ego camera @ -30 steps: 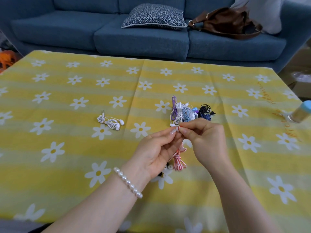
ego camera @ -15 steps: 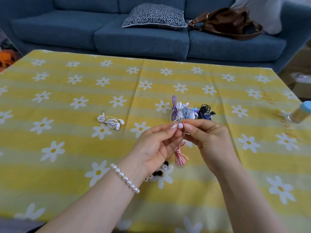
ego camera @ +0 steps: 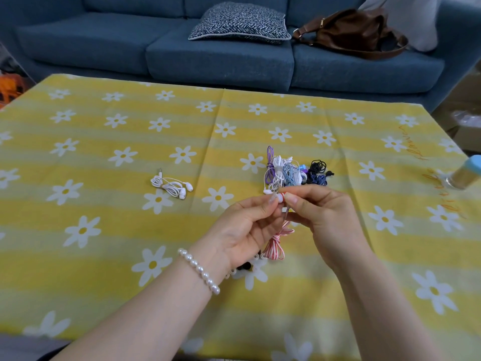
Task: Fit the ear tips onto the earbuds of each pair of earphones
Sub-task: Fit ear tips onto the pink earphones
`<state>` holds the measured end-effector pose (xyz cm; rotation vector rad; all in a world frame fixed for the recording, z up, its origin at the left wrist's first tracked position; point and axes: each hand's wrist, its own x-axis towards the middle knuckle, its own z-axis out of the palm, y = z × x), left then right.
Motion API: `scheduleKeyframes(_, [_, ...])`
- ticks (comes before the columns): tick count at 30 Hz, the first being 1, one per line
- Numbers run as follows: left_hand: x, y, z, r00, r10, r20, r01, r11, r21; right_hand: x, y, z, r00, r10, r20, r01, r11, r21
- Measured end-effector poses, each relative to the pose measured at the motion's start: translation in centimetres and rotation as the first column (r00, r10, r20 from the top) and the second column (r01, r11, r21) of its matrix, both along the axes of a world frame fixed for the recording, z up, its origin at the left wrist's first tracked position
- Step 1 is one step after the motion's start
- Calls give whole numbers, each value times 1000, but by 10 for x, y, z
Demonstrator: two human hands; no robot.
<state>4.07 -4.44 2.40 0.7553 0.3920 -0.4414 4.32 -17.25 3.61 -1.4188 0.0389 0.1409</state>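
Above the near middle of the table: a white ear tip (ego camera: 280, 197) is pinched between the fingertips of both hands.
Left hand (ego camera: 243, 230): curled, the tip is held at thumb and forefinger.
Right hand (ego camera: 322, 217): curled, the earbud end is pinched against the tip.
Red-and-white cord (ego camera: 276, 244): is hung bundled below the hands.
Far pile: tangled earphones (ego camera: 291, 173) are heaped just beyond the hands.
Left: white earphones (ego camera: 170, 186) are laid apart on the yellow tablecloth (ego camera: 104, 230).
Near: loose ear tips (ego camera: 244, 267) are partly hidden under the left wrist.
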Motion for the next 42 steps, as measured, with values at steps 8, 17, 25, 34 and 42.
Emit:
scheduleKeyframes(8, [2,-2,3,1000,-20,21,22,996,-81,2,6,-3,997,-18,-75,35,973,228])
scheduleKeyframes(17, [1,-6,-1,1000,7,-8,-8,984,-180,0,7,-4,995,-34,-96,55,975,216])
scheduleKeyframes(25, [2,-3,-1,1000,-18,17,20,991,-132,0,5,-3,997,-33,-76,45,986,158])
scheduleKeyframes(34, [0,-5,1,1000,-23,-1,22,992,-123,0,2,0,997,-31,-77,39,993,113])
scheduleKeyframes(42, [0,-5,-2,1000,-10,-11,9,987,-162,-1,4,-3,999,-15,-46,19,995,95])
